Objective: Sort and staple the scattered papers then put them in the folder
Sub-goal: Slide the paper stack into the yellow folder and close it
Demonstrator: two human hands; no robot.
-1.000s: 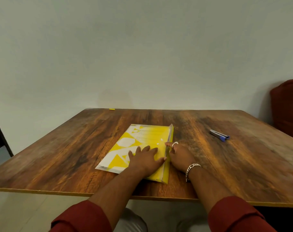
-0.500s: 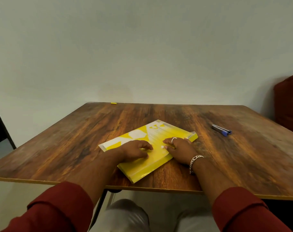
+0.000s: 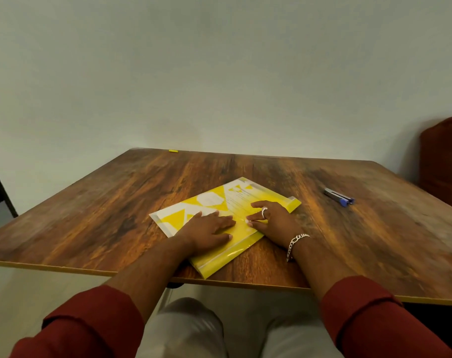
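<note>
Wooden table [image 3: 116, 210]: one folder [image 3: 235, 202], one stapler [image 3: 339, 196], two hands.

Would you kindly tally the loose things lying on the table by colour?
Yellow: 2, the folder and a small piece at the far edge
Grey and blue: 1, the stapler
Total: 3

— What lies beyond the hands?
— A wooden table [image 3: 116, 208], a small yellow bit [image 3: 173, 151] at its far edge, a grey wall [image 3: 219, 73].
— And further right?
— A dark red seat [image 3: 443, 161].
</note>
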